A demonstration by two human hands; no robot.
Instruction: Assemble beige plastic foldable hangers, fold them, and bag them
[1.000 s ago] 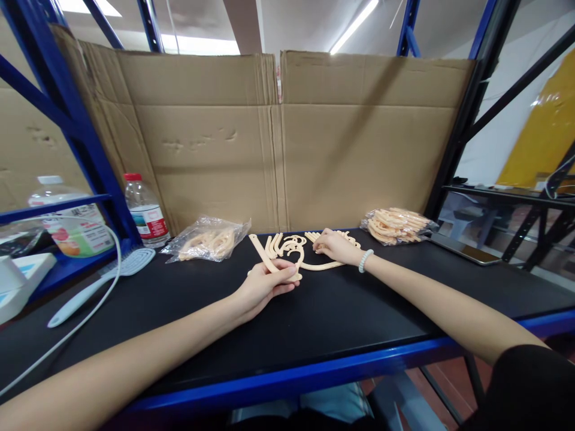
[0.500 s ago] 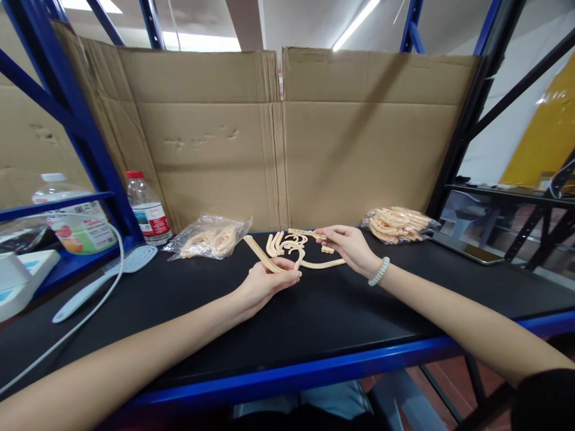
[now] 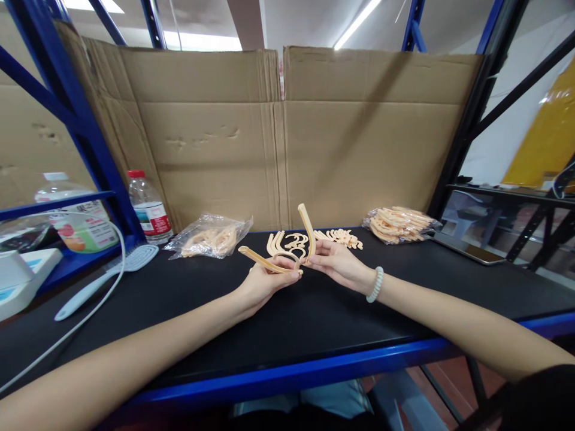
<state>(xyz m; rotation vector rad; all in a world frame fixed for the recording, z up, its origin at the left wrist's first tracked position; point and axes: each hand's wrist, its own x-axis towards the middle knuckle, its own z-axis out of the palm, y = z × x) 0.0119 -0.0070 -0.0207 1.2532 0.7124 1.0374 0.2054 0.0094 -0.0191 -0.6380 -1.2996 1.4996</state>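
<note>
My left hand (image 3: pixel 272 276) is closed round a pale wood-coloured curved strip (image 3: pixel 257 258), whose long end points up and left. A thin curved part (image 3: pixel 287 256) arches above the left fingers; which piece it belongs to is unclear. Pinched in my right hand (image 3: pixel 336 263) is a similar strip (image 3: pixel 306 220), standing nearly upright. The fingertips of both hands almost meet over the black table, and the held ends are partly hidden. Just behind them lie loose curved pieces (image 3: pixel 275 243), curled pieces (image 3: pixel 295 240) and a row of small scalloped pieces (image 3: pixel 344 237).
A clear bag of pale pieces (image 3: pixel 211 237) lies left, another bag (image 3: pixel 399 224) right beside a phone-like slab (image 3: pixel 469 248). Further left are a hairbrush (image 3: pixel 108 281), a red-capped bottle (image 3: pixel 150 209) and a white cable (image 3: pixel 117 263). Cardboard (image 3: pixel 215 137) walls the back.
My right hand has come left and down to beside my left hand. Its strip now stands upright. The small scalloped pieces are uncovered, and the left strip's far end has dipped.
</note>
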